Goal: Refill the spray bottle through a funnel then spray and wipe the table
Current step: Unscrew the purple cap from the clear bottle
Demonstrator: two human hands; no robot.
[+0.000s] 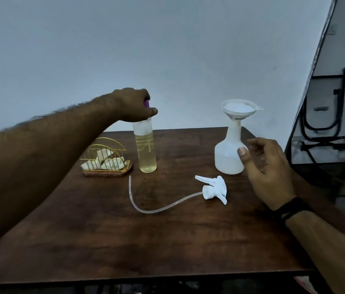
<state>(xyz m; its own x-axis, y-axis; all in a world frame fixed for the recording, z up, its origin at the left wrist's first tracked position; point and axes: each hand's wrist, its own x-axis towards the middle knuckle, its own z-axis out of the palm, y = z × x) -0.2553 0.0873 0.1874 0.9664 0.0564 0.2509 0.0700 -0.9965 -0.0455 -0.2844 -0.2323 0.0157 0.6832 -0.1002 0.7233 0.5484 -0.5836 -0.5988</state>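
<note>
A white spray bottle (228, 153) stands at the back right of the brown table (146, 240) with a white funnel (239, 110) seated in its neck. Its trigger head (214, 188), with a long clear tube (146, 205), lies flat on the table in front. A tall clear bottle (146, 149) of yellowish liquid stands upright at the back middle. My left hand (134, 106) grips its purple cap from above. My right hand (267, 170) hovers just right of the spray bottle, fingers apart, holding nothing.
A gold wire holder (105, 158) with a white cloth in it sits left of the tall bottle. Past the table's right edge stand a dark frame and cables (324, 115). A plain wall is behind the table.
</note>
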